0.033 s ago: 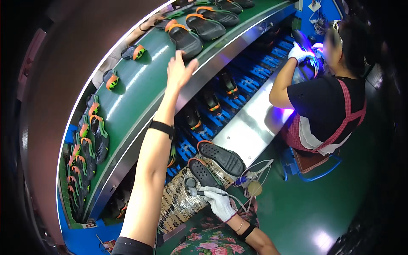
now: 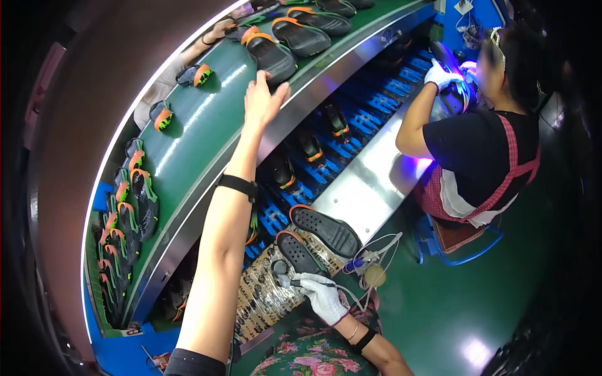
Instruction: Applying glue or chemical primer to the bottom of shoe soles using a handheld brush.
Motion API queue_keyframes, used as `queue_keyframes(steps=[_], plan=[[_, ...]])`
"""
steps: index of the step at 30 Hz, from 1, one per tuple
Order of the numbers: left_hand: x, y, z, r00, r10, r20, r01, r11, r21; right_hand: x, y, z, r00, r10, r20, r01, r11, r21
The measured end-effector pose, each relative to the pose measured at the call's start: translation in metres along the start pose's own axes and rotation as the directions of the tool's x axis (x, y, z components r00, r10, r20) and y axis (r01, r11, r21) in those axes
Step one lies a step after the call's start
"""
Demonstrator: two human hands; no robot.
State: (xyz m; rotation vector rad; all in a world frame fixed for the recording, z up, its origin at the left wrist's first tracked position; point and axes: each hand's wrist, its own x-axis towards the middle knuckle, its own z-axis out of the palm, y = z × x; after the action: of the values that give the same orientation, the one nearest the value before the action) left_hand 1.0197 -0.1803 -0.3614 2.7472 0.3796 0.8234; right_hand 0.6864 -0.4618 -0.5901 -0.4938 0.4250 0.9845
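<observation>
My bare left hand point(image 2: 262, 103) reaches over the green conveyor belt point(image 2: 194, 131). Its fingertips are at the heel of a black sandal point(image 2: 271, 56) with an orange-edged strap; the thumb stands apart, so the hand looks open. In a white glove, my right hand point(image 2: 323, 299) is closed around a slim brush-like tool point(image 2: 307, 284) with a pale tube running off behind it. The tool's tip meets a small dark round pot point(image 2: 279, 268) on the taped bench top. Just beyond the glove lie two black soles, a perforated one point(image 2: 298, 250) and a larger one point(image 2: 326, 232).
More sandals point(image 2: 301, 37) line the belt's far end, with others point(image 2: 128, 219) at the left. Below runs a blue slatted rack point(image 2: 364, 113) carrying shoes. A co-worker point(image 2: 476, 156) sits right, gloved, under purple light. Another person's hand point(image 2: 218, 30) is across the belt.
</observation>
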Motion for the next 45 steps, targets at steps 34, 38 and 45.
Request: queue_keyframes(steps=[34,38,45], plan=[[-0.202,-0.122,-0.182,0.925,-0.365,0.101,0.19,0.216,-0.958,-0.017,0.051,-0.008,0.972,-0.184,0.145,0.177,0.983,0.057],[-0.195,-0.115,-0.177,0.91,-0.379,0.166,0.295,0.315,-0.902,-0.021,0.053,-0.007,0.968,-0.215,0.128,0.217,0.976,-0.007],[-0.187,-0.113,-0.175,0.926,-0.329,0.186,0.365,0.651,-0.665,-0.029,0.049,-0.008,0.93,-0.324,0.173,0.34,0.937,-0.076]])
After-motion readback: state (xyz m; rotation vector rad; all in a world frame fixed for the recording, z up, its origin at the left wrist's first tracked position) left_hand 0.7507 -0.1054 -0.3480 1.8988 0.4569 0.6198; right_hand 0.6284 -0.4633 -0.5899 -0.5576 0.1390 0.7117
